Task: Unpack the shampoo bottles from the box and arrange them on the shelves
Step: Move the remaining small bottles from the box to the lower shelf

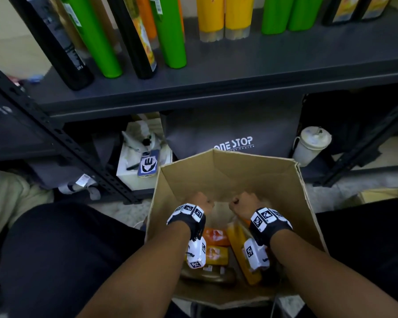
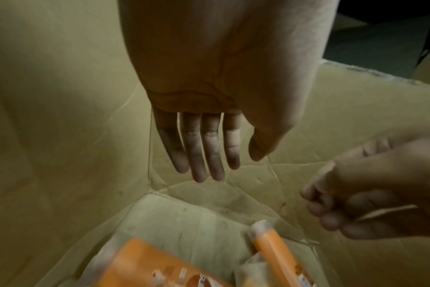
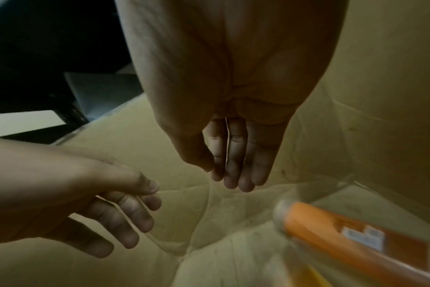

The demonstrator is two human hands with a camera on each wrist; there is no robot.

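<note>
An open cardboard box (image 1: 228, 173) stands on the floor between my knees. Several shampoo bottles lie on its bottom: an orange one (image 1: 216, 236), a yellow one (image 1: 239, 246) and a brown one (image 1: 211, 275). Both hands are down inside the box, above the bottles and near its far wall. My left hand (image 1: 200, 201) (image 2: 228, 165) hangs with straight fingers and holds nothing. My right hand (image 1: 242, 203) (image 3: 233, 170) is likewise empty, fingers straight and close together. An orange bottle (image 2: 160, 268) lies below the left hand, another (image 3: 356, 238) to the right of the right hand.
The dark shelf (image 1: 239, 72) above carries black (image 1: 62, 49), green (image 1: 170, 31) and yellow (image 1: 223, 17) bottles, with bare board in front of them. Under it sit a grey "ONE STOP" bag (image 1: 232, 134), a white jug (image 1: 310, 143) and a phone (image 1: 148, 162). A shelf upright (image 1: 55, 131) slants at left.
</note>
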